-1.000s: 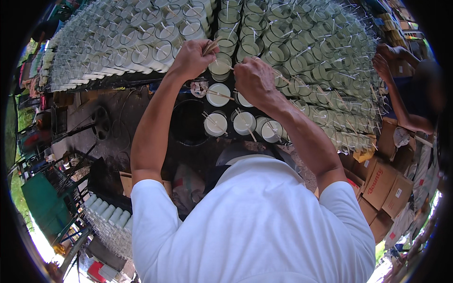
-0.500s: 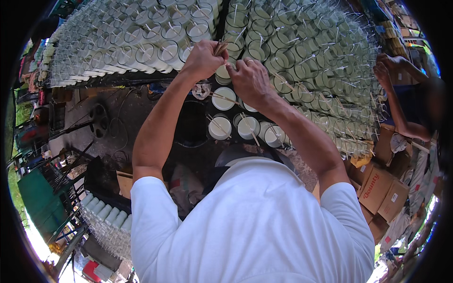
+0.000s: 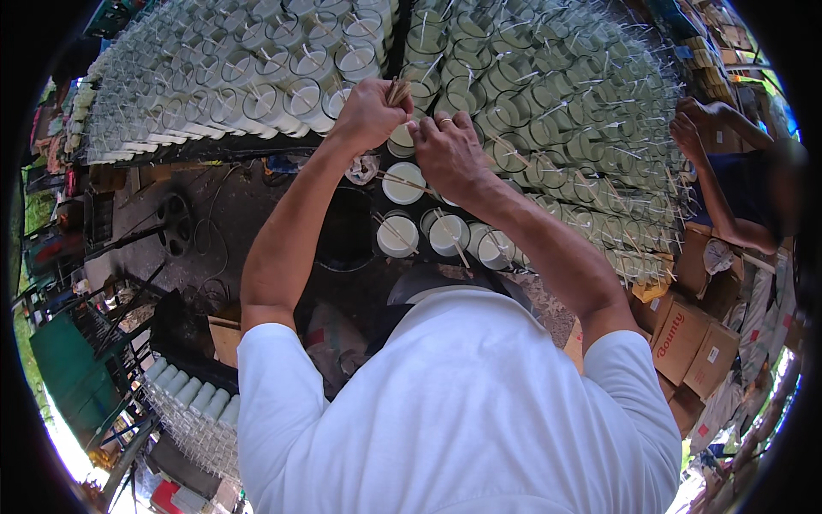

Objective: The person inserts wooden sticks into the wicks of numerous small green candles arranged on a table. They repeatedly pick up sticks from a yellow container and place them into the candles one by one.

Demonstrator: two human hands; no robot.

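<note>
Head view looks down over a white-shirted torso at two raised forearms meeting above rows of glass jars filled with pale wax. Left hand is closed in a fist, its fingers wrapped around a small bundle of thin wooden sticks whose ends poke out above the knuckles. Right hand sits just beside it, a ring on one finger, its fingers curled narrow and reaching toward the bundle; whether they pinch a single stick cannot be told. Directly under both hands stands a wax-filled jar with a stick lying across its rim, and three more jars stand near it, closer to the body. Packed rows of jars with sticks across their mouths spread to both sides. At the right edge another person's hand touches the jars, and brown cardboard boxes lie below it.
</note>
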